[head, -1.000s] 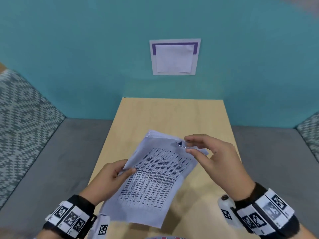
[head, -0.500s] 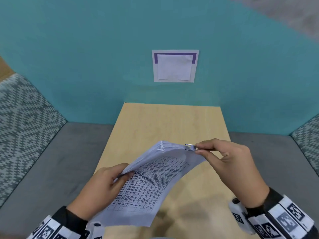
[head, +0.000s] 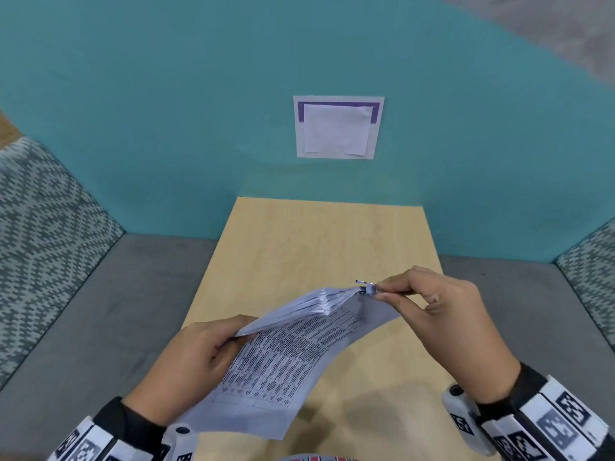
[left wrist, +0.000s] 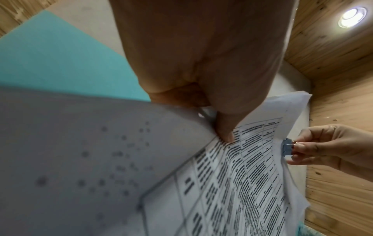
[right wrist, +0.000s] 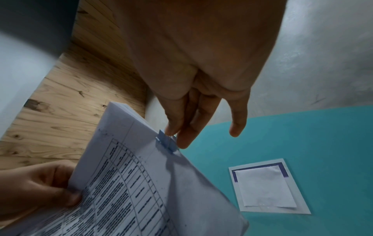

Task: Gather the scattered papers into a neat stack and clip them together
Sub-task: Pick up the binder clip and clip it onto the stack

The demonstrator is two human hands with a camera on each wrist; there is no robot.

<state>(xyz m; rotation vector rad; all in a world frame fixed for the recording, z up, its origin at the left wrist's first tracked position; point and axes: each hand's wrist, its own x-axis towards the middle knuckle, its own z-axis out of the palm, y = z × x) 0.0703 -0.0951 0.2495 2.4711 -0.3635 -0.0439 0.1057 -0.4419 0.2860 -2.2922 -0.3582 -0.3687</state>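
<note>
Papers btwn left hand, right hand

The head view is evenly and softly lit, and its edges bow. A round ceiling lamp glares at upper right of the left wrist view. Both wrist views are dimmer, the near palms and paper blurred.

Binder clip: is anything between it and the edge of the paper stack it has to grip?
Nothing visible does. The right hand pinches the binder clip by its wire handles, and it already sits on the edge of the paper stack, which the left hand holds above the table.
</note>
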